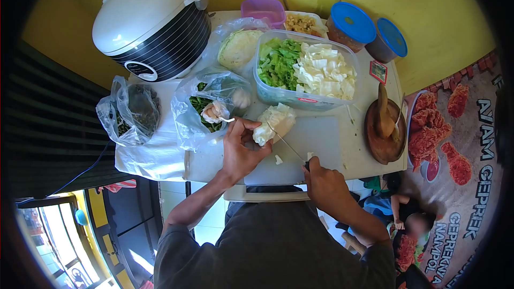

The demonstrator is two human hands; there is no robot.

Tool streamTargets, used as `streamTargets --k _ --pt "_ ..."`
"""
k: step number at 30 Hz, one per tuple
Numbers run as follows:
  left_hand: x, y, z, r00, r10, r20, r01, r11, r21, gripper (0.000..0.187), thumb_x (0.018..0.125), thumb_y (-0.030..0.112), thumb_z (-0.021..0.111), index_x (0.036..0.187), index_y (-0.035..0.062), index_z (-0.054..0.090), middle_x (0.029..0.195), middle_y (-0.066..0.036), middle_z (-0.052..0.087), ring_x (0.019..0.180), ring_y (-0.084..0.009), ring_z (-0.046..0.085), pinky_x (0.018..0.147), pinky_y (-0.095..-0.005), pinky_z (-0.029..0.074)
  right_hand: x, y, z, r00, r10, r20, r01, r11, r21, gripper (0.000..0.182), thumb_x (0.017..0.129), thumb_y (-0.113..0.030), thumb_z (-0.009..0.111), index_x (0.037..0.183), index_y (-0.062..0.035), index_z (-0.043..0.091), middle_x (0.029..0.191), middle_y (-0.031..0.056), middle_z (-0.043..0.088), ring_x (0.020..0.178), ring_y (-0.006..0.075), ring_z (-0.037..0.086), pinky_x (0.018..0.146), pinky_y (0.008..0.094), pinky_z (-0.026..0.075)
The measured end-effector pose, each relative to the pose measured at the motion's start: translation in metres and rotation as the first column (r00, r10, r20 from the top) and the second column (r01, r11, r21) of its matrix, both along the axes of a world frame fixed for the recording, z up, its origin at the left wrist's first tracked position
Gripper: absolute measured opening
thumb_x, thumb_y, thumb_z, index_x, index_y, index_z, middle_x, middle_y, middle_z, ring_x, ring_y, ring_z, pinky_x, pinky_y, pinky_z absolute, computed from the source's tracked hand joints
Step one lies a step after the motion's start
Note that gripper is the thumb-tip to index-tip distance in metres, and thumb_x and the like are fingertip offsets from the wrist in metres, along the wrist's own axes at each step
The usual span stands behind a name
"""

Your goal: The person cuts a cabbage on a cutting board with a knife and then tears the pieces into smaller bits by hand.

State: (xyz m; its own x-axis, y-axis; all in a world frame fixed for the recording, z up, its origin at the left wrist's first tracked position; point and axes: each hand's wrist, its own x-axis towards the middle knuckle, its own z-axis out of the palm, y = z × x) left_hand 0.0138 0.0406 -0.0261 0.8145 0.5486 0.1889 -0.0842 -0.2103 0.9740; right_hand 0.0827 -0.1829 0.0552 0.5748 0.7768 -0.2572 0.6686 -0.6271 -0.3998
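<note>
On your left, the plastic bag [186, 128] sits just beside the board, probably to stay within reach. Your left hand [241, 149] grips the left end of the cabbage piece [279, 120], seemingly to steady it on the cutting board [324, 136]. Behind it, the clear tub [278, 98] of leaves stands close, presumably for convenience. Your right hand [327, 182] is closed around the handle of the knife [292, 150], its blade angled onto the cabbage. The mortar [376, 142] rests well apart, likely clear of your elbow.

You have a pale, ruffled cabbage piece [281, 118] lying at the cutting board's [324, 139] far left corner, your thin knife [289, 146] slanting from it toward the near edge.
</note>
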Motion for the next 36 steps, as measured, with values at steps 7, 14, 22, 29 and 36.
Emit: streamTargets --k 7,14,22,29,36 --pt "-0.003 -0.002 0.0 1.0 -0.027 0.016 0.026 0.998 0.048 0.045 0.072 -0.003 0.084 0.111 -0.0029 0.061 0.108 -0.011 0.054 0.093 -0.0208 0.072 0.078 -0.0304 0.065 0.013 0.005 -0.018 0.998 0.011 0.069 -0.009 1.0 -0.03 0.024 0.104 -0.019 0.053 0.097 0.0026 0.047 0.061 0.0227 0.063 0.055 0.045 0.064 0.054 0.0555 0.052" --pt "-0.001 -0.005 0.004 1.0 -0.006 0.006 0.005 0.998 0.066 0.046 0.072 0.0 0.084 0.112 -0.0003 0.061 0.107 -0.011 0.055 0.088 -0.0214 0.071 0.076 -0.0305 0.064 0.025 0.0 0.015 0.996 0.083 -0.041 -0.086 0.994 -0.074 0.027 0.106 -0.024 0.05 0.099 0.002 0.048 0.065 0.0218 0.066 0.058 0.0438 0.066 0.054 0.0539 0.053" --pt "-0.004 -0.002 0.018 0.991 0.04 -0.131 0.012 0.928 0.373 0.056 0.073 0.007 0.08 0.126 0.0065 0.063 0.102 -0.013 0.053 0.094 -0.0272 0.06 0.073 -0.0357 0.058 0.009 -0.024 0.044 0.998 0.062 -0.012 -0.063 0.995 -0.081 0.029 0.107 -0.024 0.051 0.097 0.0026 0.049 0.061 0.0205 0.062 0.058 0.0439 0.065 0.055 0.0528 0.051" --pt "0.006 -0.007 0.039 0.982 0.018 -0.188 0.082 0.854 0.514 0.065 0.078 0.019 0.083 0.137 0.0078 0.058 0.112 -0.017 0.051 0.106 -0.0346 0.054 0.087 -0.0467 0.052 0.035 -0.025 0.002 0.901 -0.171 -0.398 0.29 0.92 0.263 0.036 0.11 -0.029 0.047 0.092 0.001 0.053 0.064 0.0154 0.06 0.053 0.0338 0.06 0.056 0.0424 0.046" --pt "0.014 -0.004 0.041 0.966 -0.005 -0.257 0.186 0.701 0.688 0.05 0.096 0.024 0.071 0.141 0.0109 0.053 0.122 -0.02 0.048 0.109 -0.0411 0.055 0.09 -0.0477 0.05 0.029 -0.009 -0.026 0.834 -0.159 -0.529 0.38 0.86 0.341 0.039 0.111 -0.032 0.044 0.091 -0.0016 0.057 0.06 0.0017 0.048 0.054 0.0104 0.047 0.053 0.0303 0.04"
